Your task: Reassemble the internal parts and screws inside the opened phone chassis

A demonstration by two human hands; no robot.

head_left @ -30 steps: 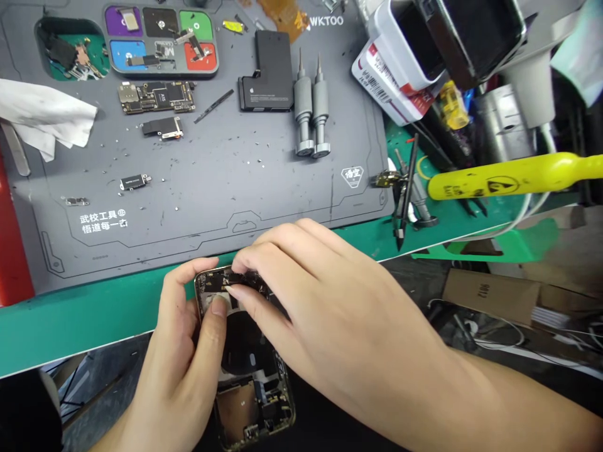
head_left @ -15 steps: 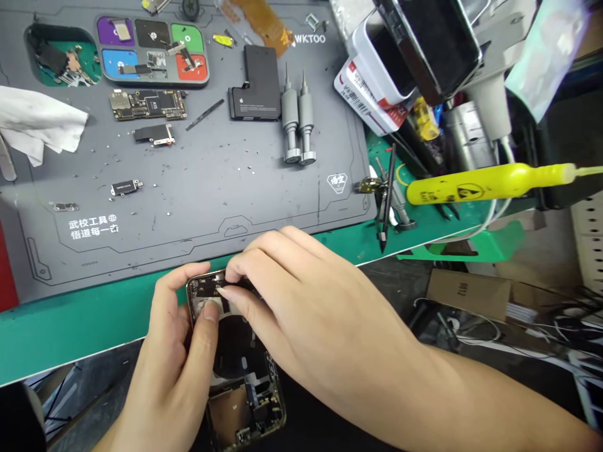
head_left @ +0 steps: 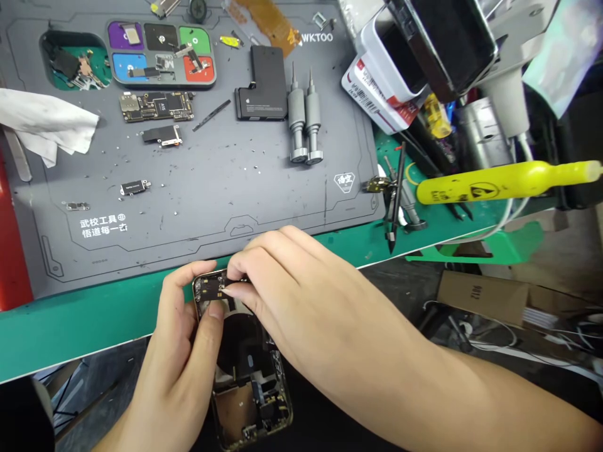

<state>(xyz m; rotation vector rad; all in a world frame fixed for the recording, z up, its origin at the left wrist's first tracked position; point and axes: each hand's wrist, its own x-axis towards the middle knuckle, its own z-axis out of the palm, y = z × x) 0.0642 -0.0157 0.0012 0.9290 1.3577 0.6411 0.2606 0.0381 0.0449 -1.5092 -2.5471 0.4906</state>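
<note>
Open phone housing (head_left: 242, 351) lies between your hands, nearer you than surface (head_left: 264, 201); long axis runs away from you, far end tipped slightly left. Left hand (head_left: 181, 351) clamps its left side, thumb inside. Right hand (head_left: 301, 298) works far end, thumb and finger close; pinching something or not, cannot tell. Farther: battery (head_left: 267, 81).

A white cloth (head_left: 56, 122) lies left, a yellow bottle (head_left: 518, 177) (narrow-necked) right.
</note>
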